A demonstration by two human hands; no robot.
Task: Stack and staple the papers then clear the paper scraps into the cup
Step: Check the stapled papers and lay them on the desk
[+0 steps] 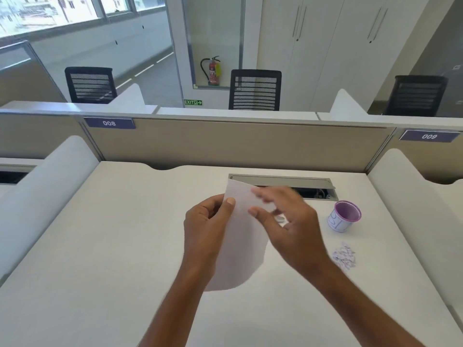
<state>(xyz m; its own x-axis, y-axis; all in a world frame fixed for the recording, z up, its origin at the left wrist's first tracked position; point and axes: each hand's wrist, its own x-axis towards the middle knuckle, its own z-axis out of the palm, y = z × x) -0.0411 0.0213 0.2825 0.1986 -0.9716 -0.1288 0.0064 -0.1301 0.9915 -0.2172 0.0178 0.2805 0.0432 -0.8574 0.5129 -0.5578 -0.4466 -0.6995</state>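
Note:
I hold a stack of white papers [241,236] upright above the middle of the desk. My left hand [205,229] pinches its left edge, thumb on the front. My right hand [283,216] is blurred and sits over the upper right of the papers with fingers spread; whether it grips them is unclear. A small silver thing, probably the stapler [280,218], peeks out behind my right hand. A purple-rimmed paper cup [343,216] stands on the desk to the right. A pile of paper scraps [345,256] lies in front of the cup.
The white desk [112,246] has an open grey cable tray [283,182] at the back. A beige partition [238,144] closes the far side, and white side dividers [50,181] flank the desk. Black chairs stand beyond.

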